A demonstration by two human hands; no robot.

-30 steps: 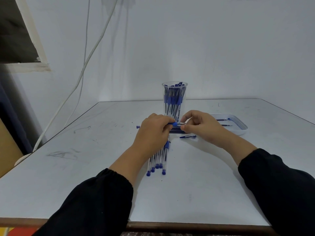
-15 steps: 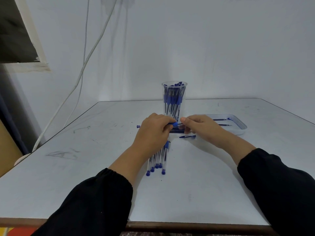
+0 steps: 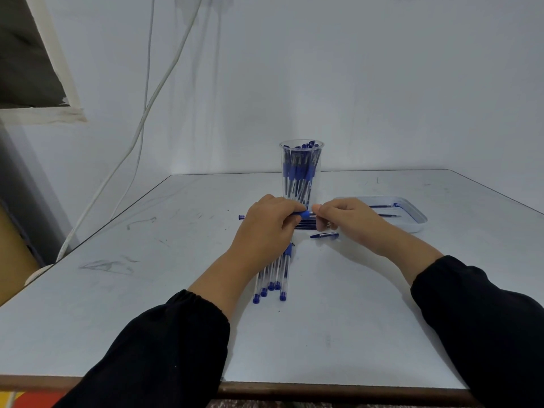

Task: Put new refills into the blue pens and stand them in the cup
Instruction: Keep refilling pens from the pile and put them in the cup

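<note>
Both hands meet just in front of the clear plastic cup [image 3: 301, 172], w/ black sleeves [image 3: 164, 348] running back toward the camera. Left hand [image 3: 266, 228] has its fingers curled round a blue pen [image 3: 304, 214], only the blue grip end showing past the fingertips; its far end [image 3: 241, 217] pokes out on the other side of the hand, low over the surface [image 3: 323, 334]. Right hand [image 3: 343, 217] pinches at the pen's tip end w/ thumb and forefinger, the rest of the fingers curled under; whether it pinches the refill or the tip piece can't be told, too small. Under the hands lies a dark bundle of refills [image 3: 306, 225], partly hidden. The cup stands upright behind the hands and is packed w/ blue pens, caps up. Near the left wrist a row of clear-barrelled pens [image 3: 272, 278] lies side by side, blue end plugs toward the camera. A small blue-tipped pen part [image 3: 323, 235] lies alone just beside the right hand. Further right sits a shallow white tray [image 3: 418, 219] w/ a couple of thin refills [image 3: 382, 206] in it. White cables [image 3: 153, 92] hang down the wall on the left.
</note>
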